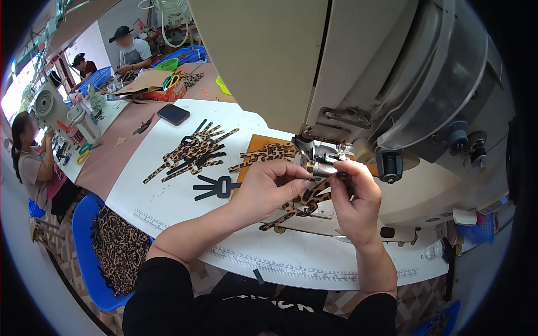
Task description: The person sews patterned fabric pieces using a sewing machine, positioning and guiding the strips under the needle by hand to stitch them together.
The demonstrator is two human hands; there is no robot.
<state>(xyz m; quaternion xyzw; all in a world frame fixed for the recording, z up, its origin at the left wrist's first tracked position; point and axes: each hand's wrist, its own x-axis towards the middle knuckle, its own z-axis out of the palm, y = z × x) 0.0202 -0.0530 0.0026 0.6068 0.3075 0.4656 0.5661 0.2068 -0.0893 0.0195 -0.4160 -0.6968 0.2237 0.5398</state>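
Note:
My left hand is closed, thumb and forefinger drawn together beside the needle area of the sewing machine; what lies between those fingertips is too small to make out. Close to its right, my right hand pinches a leopard-print strap piece with a dark end, which hangs down between both hands. Left of my left hand, a black cut-out piece with several strips lies flat. Behind it, leopard-print straps are heaped on the white table, and more leopard-print straps rest on a brown board by the machine.
A measuring tape runs along the white table's front edge. A phone and black snips lie farther back. At left stands a blue basket full of leopard-print pieces. Several people work at far left tables.

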